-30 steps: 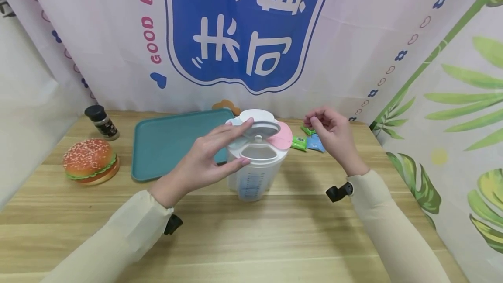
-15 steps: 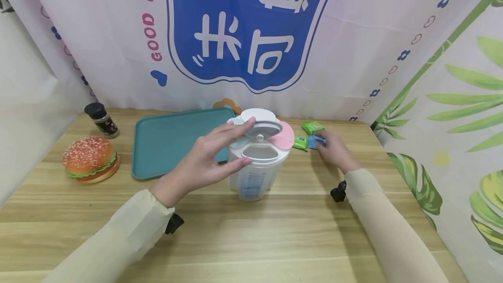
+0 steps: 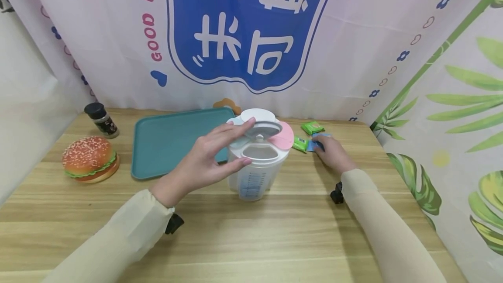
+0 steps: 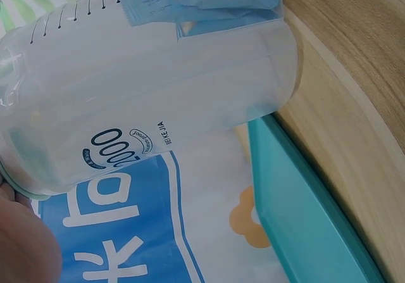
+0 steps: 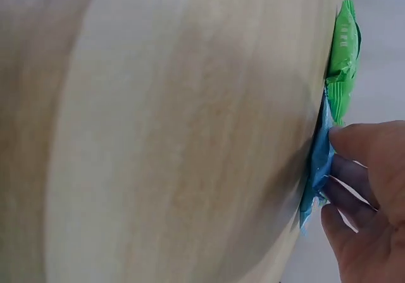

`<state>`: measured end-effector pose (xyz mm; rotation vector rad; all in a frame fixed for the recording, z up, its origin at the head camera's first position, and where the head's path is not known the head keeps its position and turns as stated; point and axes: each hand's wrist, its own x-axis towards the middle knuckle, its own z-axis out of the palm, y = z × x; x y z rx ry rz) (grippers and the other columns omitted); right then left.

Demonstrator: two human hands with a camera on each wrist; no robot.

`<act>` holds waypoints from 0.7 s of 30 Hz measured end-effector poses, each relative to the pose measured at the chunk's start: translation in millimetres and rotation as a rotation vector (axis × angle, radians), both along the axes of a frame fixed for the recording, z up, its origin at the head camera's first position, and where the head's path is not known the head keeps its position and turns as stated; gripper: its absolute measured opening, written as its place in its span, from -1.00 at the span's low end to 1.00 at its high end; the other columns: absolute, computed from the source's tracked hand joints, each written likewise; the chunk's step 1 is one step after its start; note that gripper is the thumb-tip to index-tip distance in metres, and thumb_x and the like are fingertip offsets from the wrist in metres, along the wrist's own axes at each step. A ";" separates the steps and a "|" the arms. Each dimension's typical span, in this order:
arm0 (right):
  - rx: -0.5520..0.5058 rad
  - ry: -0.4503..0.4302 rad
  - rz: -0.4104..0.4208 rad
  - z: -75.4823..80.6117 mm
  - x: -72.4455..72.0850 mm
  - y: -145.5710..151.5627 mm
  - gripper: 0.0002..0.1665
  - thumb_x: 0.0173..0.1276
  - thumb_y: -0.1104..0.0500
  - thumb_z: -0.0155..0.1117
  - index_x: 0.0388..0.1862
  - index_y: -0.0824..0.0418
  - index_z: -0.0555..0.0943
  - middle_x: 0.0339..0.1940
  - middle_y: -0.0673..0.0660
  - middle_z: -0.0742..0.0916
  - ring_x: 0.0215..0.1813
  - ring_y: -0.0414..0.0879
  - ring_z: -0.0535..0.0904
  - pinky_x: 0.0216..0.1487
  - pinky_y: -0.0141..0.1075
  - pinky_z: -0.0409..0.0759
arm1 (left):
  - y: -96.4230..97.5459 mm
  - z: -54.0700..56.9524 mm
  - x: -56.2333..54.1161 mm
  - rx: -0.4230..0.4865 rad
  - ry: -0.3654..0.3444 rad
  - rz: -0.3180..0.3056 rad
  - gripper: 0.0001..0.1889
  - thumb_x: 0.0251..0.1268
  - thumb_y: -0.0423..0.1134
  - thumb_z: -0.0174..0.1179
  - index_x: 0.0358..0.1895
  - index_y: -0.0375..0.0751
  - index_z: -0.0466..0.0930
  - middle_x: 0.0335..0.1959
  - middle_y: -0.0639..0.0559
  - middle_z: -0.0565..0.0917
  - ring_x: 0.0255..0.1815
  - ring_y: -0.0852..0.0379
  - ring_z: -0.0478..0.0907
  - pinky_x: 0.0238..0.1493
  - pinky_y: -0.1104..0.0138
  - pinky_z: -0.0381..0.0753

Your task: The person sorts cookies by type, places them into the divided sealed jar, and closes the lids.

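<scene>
A clear plastic storage container (image 3: 255, 182) with white, pink and light-blue lids stands upright mid-table, its front grey-white flap (image 3: 262, 130) raised. My left hand (image 3: 200, 154) spans its top from the left, fingers nearly straight. The index finger touches the flap and the thumb lies at the front rim. Blue packets (image 4: 209, 7) show through the container wall in the left wrist view. To the right, my right hand (image 3: 334, 154) pinches a small blue snack packet (image 5: 321, 153) lying on the table. A green packet (image 3: 300, 143) lies beside it, and another green packet (image 3: 312, 127) just behind.
A teal tray (image 3: 173, 143) lies behind and left of the container. Farther left are a toy hamburger (image 3: 91, 159) and a black-capped seasoning jar (image 3: 103, 121). A printed curtain (image 3: 334, 64) hangs along the back edge of the wooden table (image 3: 243, 248).
My right hand has come down from above the packets onto the blue one; a green packet lies behind it. The left hand has kept its place at the container.
</scene>
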<state>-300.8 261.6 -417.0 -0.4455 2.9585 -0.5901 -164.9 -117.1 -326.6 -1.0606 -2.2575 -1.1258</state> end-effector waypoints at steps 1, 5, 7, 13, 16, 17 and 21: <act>0.006 0.004 -0.001 -0.1 -0.4 -0.4 -0.53 0.65 0.24 0.11 0.44 0.40 0.48 0.47 0.43 0.55 0.53 0.39 0.43 0.58 0.26 0.38 | -0.1 -0.1 0.3 0.000 -0.002 0.001 -0.16 0.25 -0.20 0.52 0.60 0.00 0.35 0.42 -0.01 0.63 0.48 0.00 0.53 0.69 -0.06 0.26; 0.024 0.014 -0.002 1.2 -0.5 -2.1 -0.56 0.62 0.23 0.17 0.38 0.39 0.53 0.43 0.43 0.58 0.50 0.38 0.46 0.57 0.25 0.40 | -0.1 0.1 0.9 0.001 -0.008 0.002 -0.16 0.25 -0.20 0.52 0.60 0.01 0.34 0.42 0.00 0.63 0.48 0.00 0.52 0.70 -0.06 0.25; 0.028 0.019 0.003 2.0 -0.8 -2.7 -0.56 0.59 0.26 0.19 0.36 0.41 0.53 0.42 0.44 0.58 0.50 0.38 0.45 0.58 0.25 0.38 | -0.1 0.3 1.0 0.000 -0.008 0.003 -0.16 0.26 -0.20 0.51 0.60 0.01 0.34 0.42 0.00 0.63 0.49 0.00 0.52 0.70 -0.07 0.25; 0.056 0.051 0.028 4.0 -0.7 -4.1 -0.55 0.51 0.32 0.26 0.31 0.47 0.55 0.36 0.55 0.58 0.44 0.48 0.45 0.54 0.30 0.41 | -0.5 -0.6 0.9 -0.003 -0.008 0.009 -0.15 0.25 -0.21 0.51 0.60 0.02 0.34 0.41 -0.01 0.63 0.48 -0.02 0.52 0.68 -0.09 0.27; 0.076 0.043 0.025 5.9 0.3 -3.4 -0.52 0.49 0.31 0.28 0.32 0.49 0.53 0.34 0.59 0.57 0.40 0.50 0.46 0.50 0.31 0.44 | -0.4 -0.8 1.2 -0.002 -0.013 0.010 -0.16 0.26 -0.20 0.51 0.60 0.02 0.34 0.42 -0.01 0.63 0.48 -0.01 0.52 0.68 -0.09 0.28; 0.081 0.034 0.021 7.0 0.6 -2.9 -0.50 0.49 0.30 0.28 0.33 0.50 0.52 0.34 0.59 0.57 0.40 0.50 0.47 0.49 0.31 0.45 | -0.4 -1.0 1.0 0.000 -0.013 0.009 -0.16 0.26 -0.20 0.51 0.60 0.02 0.34 0.42 -0.01 0.63 0.48 -0.01 0.52 0.68 -0.09 0.27; 0.098 -0.021 0.003 12.6 1.7 -1.3 -0.47 0.50 0.27 0.28 0.34 0.55 0.50 0.31 0.59 0.58 0.36 0.47 0.50 0.44 0.28 0.51 | -0.1 -0.9 0.5 0.003 -0.015 0.007 -0.16 0.26 -0.20 0.51 0.60 0.01 0.35 0.42 -0.02 0.63 0.48 -0.01 0.52 0.69 -0.08 0.26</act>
